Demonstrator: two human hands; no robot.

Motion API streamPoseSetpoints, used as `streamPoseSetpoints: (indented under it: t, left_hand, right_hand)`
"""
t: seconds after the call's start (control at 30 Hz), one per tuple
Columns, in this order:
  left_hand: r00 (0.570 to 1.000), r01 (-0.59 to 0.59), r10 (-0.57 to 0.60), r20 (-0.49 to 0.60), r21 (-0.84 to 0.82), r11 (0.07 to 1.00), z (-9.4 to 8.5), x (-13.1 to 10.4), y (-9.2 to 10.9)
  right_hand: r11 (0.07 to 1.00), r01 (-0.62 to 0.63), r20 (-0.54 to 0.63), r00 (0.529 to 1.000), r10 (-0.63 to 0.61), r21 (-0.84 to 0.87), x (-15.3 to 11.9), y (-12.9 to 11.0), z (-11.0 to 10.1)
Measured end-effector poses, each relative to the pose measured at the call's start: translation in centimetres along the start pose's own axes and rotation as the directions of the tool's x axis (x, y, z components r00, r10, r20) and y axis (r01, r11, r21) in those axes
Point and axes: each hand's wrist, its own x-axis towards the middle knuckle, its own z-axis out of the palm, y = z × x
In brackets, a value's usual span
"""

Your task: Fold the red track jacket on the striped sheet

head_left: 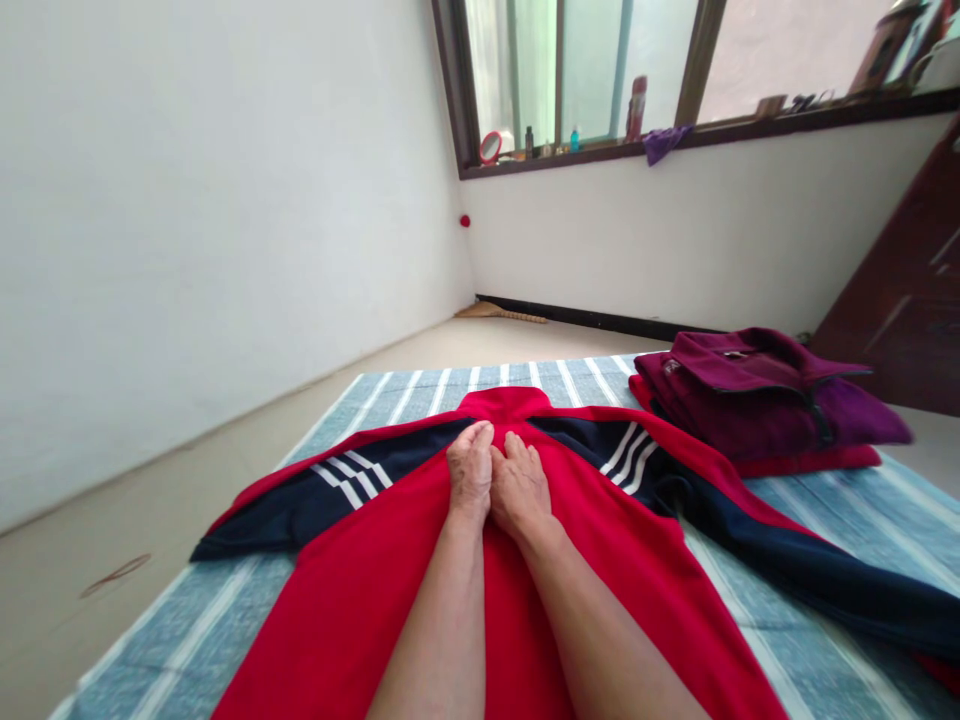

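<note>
Fingers (474, 436) of the left hand (470, 475) are resting curled on the red top (375, 580), just beside those of the right hand (525, 485), which are lying bent against it; I cannot tell whether either set is pinching cloth. Below, a striped sheet (202, 612) is carrying the top, spread out across its middle, while on the right a purple jacket (757, 405) is sitting folded over red cloth (817, 461). Navy sleeves (780, 565) are stretching to both sides, a red collar (504, 402) is lying just beyond the fingers, and white bands (618, 449) are crossing each sleeve.
</note>
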Motion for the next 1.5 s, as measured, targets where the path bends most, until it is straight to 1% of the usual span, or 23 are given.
streamPoseSetpoints:
  t: [0.13, 0.23, 0.4, 0.5, 0.6, 0.7, 0.8, 0.97, 1.13, 1.3, 1.4, 1.5]
  left_hand:
    - [0.998, -0.052, 0.049, 0.044, 0.059, 0.997, -0.1, -0.3, 0.3]
    - [0.992, -0.106, 0.098, 0.077, 0.118, 0.987, -0.2, -0.2, 0.2]
    - [0.981, -0.191, 0.178, 0.077, 0.232, 0.954, -0.2, 0.0, -0.2]
    - [0.971, -0.237, 0.229, 0.063, 0.322, 0.917, -0.4, -0.1, -0.1]
    - [0.960, -0.275, 0.270, 0.071, 0.414, 0.868, -0.6, -0.1, 0.0]
    - [0.951, -0.303, 0.289, 0.107, 0.496, 0.814, -0.7, -0.1, 0.0]
    - [0.943, -0.329, 0.289, 0.163, 0.575, 0.749, -0.8, -0.2, 0.0]
    - [0.922, -0.386, 0.241, 0.303, 0.675, 0.629, -0.7, -0.4, 0.2]
    - [0.870, -0.468, 0.120, 0.478, 0.724, 0.507, -0.4, -1.3, 0.7]
    - [0.851, -0.469, -0.049, 0.523, 0.799, 0.375, -0.6, -2.4, 1.2]
    - [0.825, -0.488, -0.139, 0.547, 0.815, 0.313, -0.7, -2.9, 1.8]
    - [0.804, -0.506, -0.199, 0.560, 0.821, 0.265, -0.6, -3.1, 2.3]
  right_hand:
    - [0.999, -0.003, -0.003, 1.000, 0.003, 0.034, 0.0, 0.1, 0.0]
    - [0.997, -0.001, -0.028, 1.000, 0.003, 0.081, 0.1, 0.2, 0.0]
    - [0.983, -0.017, -0.064, 0.998, 0.029, 0.183, 0.5, 0.6, 0.2]
    - [0.964, -0.019, -0.098, 0.994, 0.046, 0.266, 0.7, 0.9, 0.5]
    - [0.924, -0.005, -0.158, 0.985, 0.071, 0.383, 0.9, 1.1, 0.8]
    - [0.884, -0.001, -0.204, 0.973, 0.109, 0.467, 1.2, 1.4, 1.2]
    - [0.868, -0.005, -0.226, 0.965, 0.135, 0.497, 1.5, 1.6, 1.5]
    - [0.834, -0.021, -0.253, 0.948, 0.191, 0.551, 2.0, 2.1, 2.0]
    - [0.806, -0.062, -0.243, 0.937, 0.250, 0.588, 2.3, 2.3, 1.7]
    - [0.791, -0.076, -0.232, 0.935, 0.268, 0.606, 2.2, 2.2, 1.0]
    - [0.787, -0.081, -0.238, 0.930, 0.280, 0.611, 2.1, 2.0, 0.7]
    - [0.784, -0.087, -0.255, 0.918, 0.302, 0.614, 2.0, 1.9, 0.5]
